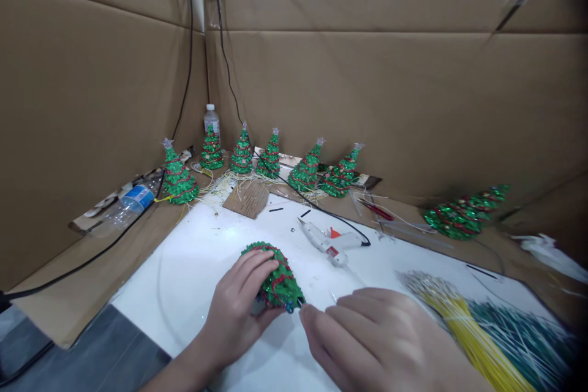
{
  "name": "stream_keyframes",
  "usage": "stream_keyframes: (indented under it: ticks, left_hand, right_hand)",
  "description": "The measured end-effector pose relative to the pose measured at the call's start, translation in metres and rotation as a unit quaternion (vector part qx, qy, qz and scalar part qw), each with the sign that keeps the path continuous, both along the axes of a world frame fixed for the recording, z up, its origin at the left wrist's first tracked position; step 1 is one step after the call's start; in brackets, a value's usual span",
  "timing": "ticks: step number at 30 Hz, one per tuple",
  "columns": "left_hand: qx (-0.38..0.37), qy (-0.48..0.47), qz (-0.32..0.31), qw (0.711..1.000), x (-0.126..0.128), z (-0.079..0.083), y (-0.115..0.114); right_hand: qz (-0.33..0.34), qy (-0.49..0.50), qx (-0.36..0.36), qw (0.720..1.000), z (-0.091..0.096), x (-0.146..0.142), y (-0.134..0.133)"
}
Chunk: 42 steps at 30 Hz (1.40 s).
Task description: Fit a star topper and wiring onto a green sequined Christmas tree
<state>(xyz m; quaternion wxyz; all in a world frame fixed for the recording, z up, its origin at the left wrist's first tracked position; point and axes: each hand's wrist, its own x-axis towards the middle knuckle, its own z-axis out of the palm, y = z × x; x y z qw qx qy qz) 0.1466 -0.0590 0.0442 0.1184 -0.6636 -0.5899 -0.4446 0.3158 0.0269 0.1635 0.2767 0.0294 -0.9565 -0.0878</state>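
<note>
My left hand [239,306] is wrapped round a small green sequinned Christmas tree with red trim [278,278], which lies on its side on the white sheet [193,269]. My right hand [367,337] sits just right of the tree's narrow end, fingers curled together and a fingertip at the tip of the tree. Whether it pinches anything is hidden.
Several finished small trees [271,156] stand along the cardboard wall at the back; another [463,213] lies at the right. A white glue gun [328,242] lies on the sheet with its black cord. Yellow and green wire bundles [463,331] lie at right. Water bottles [131,202] sit at left.
</note>
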Motion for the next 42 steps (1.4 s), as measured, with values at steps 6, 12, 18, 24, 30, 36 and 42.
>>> stream_keyframes:
  ticks: [6,12,18,24,30,36,42]
  left_hand:
    - [-0.002,-0.006,-0.004,1.000,-0.0010,-0.0005,-0.0001]
    - [-0.006,-0.011,-0.004,1.000,-0.0024,-0.0014,-0.0011]
    - [-0.003,-0.009,0.001,1.000,-0.0020,0.0000,0.0007]
    - [-0.010,-0.005,0.002,1.000,-0.0011,0.0003,-0.0004]
    - [-0.013,0.003,0.003,1.000,0.0006,-0.0001,0.0002]
    - [-0.024,0.004,-0.001,1.000,0.0012,-0.0004,-0.0012]
    - [-0.016,-0.001,0.001,1.000,0.0009,-0.0009,-0.0022]
  right_hand:
    - [-0.048,0.009,-0.027,0.998,0.0040,-0.0018,0.0034]
    - [-0.037,-0.016,-0.074,0.996,0.0063,-0.0001,0.0037]
    - [-0.036,-0.030,-0.091,0.995,0.0059,0.0013,0.0028]
    - [-0.057,-0.017,-0.085,0.995,0.0083,0.0021,0.0007]
    - [-0.082,-0.016,-0.098,0.992,0.0091,-0.0017,-0.0008]
    - [-0.094,-0.022,-0.100,0.990,0.0081,-0.0032,-0.0001]
    - [-0.076,-0.015,-0.115,0.990,0.0069,-0.0009,-0.0019]
